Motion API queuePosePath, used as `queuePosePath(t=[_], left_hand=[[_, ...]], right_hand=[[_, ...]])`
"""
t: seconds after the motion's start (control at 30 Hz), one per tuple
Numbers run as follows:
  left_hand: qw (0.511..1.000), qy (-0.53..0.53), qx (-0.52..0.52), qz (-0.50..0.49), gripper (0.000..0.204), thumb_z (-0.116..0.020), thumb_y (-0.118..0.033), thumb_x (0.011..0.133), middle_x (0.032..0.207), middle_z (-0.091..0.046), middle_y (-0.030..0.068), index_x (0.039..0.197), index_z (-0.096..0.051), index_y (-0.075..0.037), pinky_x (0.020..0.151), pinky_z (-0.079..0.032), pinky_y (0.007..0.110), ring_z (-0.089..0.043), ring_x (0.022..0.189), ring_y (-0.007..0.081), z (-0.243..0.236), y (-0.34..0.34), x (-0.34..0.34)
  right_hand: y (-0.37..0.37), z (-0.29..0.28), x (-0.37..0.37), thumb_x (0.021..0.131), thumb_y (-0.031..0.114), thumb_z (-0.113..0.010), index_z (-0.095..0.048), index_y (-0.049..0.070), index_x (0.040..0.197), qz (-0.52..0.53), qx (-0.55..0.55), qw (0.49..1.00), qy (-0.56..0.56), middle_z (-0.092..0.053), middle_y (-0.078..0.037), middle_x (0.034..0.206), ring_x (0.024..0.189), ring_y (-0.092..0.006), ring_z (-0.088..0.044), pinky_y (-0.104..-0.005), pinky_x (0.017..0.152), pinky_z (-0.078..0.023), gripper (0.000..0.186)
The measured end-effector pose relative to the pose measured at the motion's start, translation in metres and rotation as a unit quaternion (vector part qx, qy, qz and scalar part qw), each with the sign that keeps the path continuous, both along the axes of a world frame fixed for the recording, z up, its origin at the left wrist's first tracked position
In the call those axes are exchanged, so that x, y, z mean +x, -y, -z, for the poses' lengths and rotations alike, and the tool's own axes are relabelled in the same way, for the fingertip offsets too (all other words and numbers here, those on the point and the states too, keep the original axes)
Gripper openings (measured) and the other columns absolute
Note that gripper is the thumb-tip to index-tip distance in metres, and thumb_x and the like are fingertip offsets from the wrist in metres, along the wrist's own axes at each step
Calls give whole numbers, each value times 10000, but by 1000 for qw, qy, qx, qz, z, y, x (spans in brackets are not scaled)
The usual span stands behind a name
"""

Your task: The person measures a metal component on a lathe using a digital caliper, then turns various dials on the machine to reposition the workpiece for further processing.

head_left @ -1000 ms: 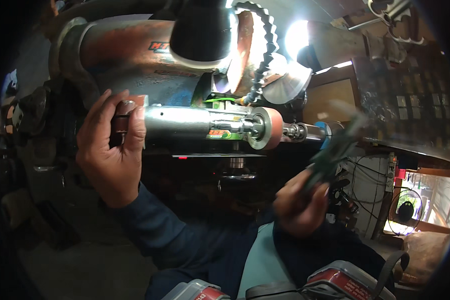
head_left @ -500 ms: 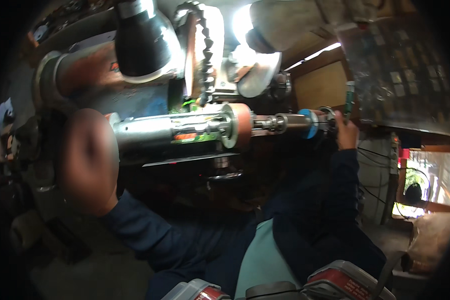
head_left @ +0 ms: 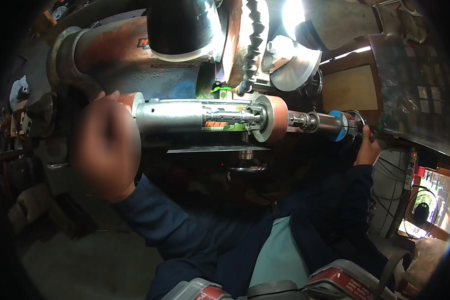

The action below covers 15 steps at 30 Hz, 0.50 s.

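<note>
Steel, the cylindrical assembly (head_left: pixel 171 118) runs nearly level across my view, below a black lamp (head_left: pixel 182 27), an orange-red wheel (head_left: pixel 279 120) around its mid-length. I record the left hand (head_left: pixel 107 150) at its left end, blurred; its grip I cannot tell. The right hand (head_left: pixel 367 150) is at the right end, beside the blue band (head_left: pixel 341 126); whether it pinches I cannot tell.

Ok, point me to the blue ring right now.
In the head view, the blue ring sits right of centre, at the right end of the short metal tube and left of the right hand.
</note>
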State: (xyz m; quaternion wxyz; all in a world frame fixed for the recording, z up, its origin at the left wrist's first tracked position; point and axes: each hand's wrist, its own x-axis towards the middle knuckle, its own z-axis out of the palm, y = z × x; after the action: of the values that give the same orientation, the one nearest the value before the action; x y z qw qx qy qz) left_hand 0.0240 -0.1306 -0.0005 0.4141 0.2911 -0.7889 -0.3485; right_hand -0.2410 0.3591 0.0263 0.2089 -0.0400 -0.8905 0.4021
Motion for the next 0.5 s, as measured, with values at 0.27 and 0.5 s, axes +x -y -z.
queuePosePath(t=[0.27,0.5], left_hand=[[997,-40,-73,-2,262,-785,-139,860,1081,-724,128,1077,-720,-8,752,-574,276,-688,834,135,3,5,-3],[999,-31,-7,1,295,-761,-233,889,1087,-732,131,1096,-728,-26,890,-540,332,-695,1006,216,-1,1,1]], right_hand=[[-35,40,28,974,426,-636,-695,-14,1091,107,58,992,20,-687,-90,867,779,-168,-628,-320,712,-500,458],[79,-30,94,991,437,-610,-564,10,1208,-211,-303,929,5,-374,41,665,527,-52,-337,-254,433,-251,482]])
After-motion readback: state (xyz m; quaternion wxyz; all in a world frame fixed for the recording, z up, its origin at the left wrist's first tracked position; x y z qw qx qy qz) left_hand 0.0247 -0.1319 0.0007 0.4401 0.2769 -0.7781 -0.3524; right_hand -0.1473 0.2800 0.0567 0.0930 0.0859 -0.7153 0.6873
